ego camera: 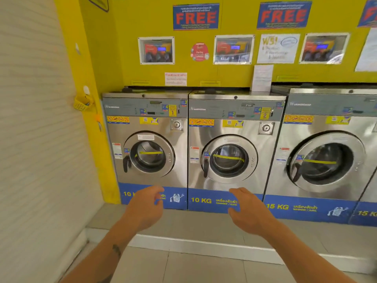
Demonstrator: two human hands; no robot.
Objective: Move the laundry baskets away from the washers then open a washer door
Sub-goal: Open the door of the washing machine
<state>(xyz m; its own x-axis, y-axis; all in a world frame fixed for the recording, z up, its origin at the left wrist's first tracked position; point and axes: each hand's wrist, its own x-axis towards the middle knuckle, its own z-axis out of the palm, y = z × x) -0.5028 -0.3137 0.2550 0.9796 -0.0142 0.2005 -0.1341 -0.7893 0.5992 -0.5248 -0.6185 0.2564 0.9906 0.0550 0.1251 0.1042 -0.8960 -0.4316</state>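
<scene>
Head view: both hands, left (145, 207) and right (247, 209), spread empty before upright washers (230, 152) whose closed doors face outward.

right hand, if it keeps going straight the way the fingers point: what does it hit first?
Probably the blue 10 KG panel at the base of the middle washer. The right hand points forward and slightly left, low, below the door. Nothing visible between, though depth is unclear.

Left washer (150, 148): yellow tag "1", blue base band "10 K", partly covered. Middle washer (232, 152): yellow tag "2", base band "10 KG". Right washer (326, 158): base band "15 KG". Two blue wall posters (195, 16) (284, 14): "FREE" in red. Smaller print: illegible
</scene>
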